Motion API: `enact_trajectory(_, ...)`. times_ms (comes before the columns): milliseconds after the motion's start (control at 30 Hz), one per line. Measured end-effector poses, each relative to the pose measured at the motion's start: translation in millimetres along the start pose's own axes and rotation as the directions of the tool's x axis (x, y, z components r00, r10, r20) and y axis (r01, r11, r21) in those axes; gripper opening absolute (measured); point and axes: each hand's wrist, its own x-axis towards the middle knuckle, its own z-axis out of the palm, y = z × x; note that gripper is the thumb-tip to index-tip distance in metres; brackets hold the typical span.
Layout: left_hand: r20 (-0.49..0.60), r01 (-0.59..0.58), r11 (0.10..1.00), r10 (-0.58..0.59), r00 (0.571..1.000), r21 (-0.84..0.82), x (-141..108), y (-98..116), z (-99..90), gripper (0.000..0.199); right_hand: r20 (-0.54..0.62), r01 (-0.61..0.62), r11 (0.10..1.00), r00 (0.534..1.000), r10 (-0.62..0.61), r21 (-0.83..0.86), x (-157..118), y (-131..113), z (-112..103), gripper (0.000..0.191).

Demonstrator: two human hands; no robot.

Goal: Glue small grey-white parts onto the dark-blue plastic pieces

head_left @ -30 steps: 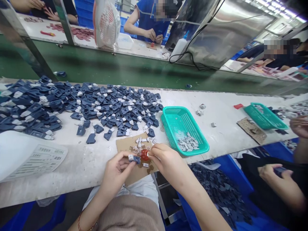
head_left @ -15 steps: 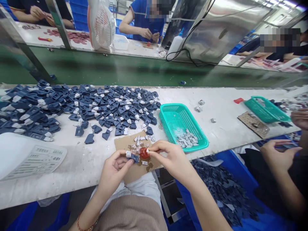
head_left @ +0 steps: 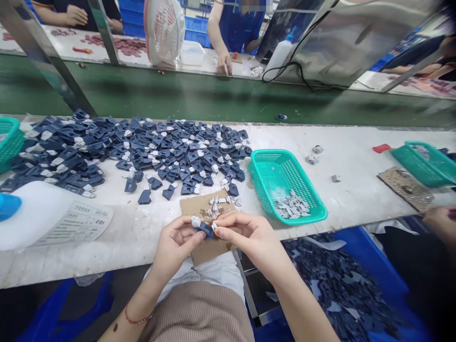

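Between the thumb and fingers of my left hand (head_left: 174, 244) is a dark blue plastic part (head_left: 205, 231) with a white piece at its upper end. My right hand (head_left: 251, 233) pinches a small white piece (head_left: 214, 227) against the blue part's right side, or very close to it. Both hands are above a piece of brown cardboard (head_left: 204, 255). Small grey-white pieces (head_left: 223, 200) and wet brown glue-like spots lie on the cardboard, partly covered by my right hand.
Many blue parts (head_left: 171, 152) are heaped at the back left. A green basket (head_left: 254, 183) with white pieces stands to the right, and a large white bottle (head_left: 53, 216) lies at left. A blue bin (head_left: 377, 263) of dark parts sits below the table edge. Co-workers' hands show nearby.
My right hand has moved left from the small red dish to the blue part, bringing the white piece there. The red dish is now hidden. The view has shifted left.
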Motion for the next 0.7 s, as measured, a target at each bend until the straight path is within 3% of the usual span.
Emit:
enact_trajectory(133,0.018,0.000,1.000,0.000,1.000,-0.006,-0.5,-0.7,-1.7,0.024,0.015,0.030,0.999,0.999,-0.029,-0.037,0.1,-3.1,6.2,0.011)
enact_trajectory(467,0.023,-0.004,1.000,0.003,1.000,0.027,-1.7,-0.9,-1.8,0.022,-0.016,0.157,0.929,0.985,-0.172,-0.336,-1.9,-3.9,11.6,0.006)
enact_trajectory(567,0.027,-0.023,1.000,0.022,0.999,0.021,-1.8,0.7,-0.8,0.021,-0.032,0.130,0.945,0.989,-0.146,-0.301,-1.2,-1.5,12.1,0.006)
enact_trajectory(700,0.011,-0.046,0.999,0.046,0.999,0.014,-1.9,1.7,-1.4,0.021,-0.014,0.001,0.995,1.000,-0.003,-0.100,-2.1,1.8,12.0,0.012)
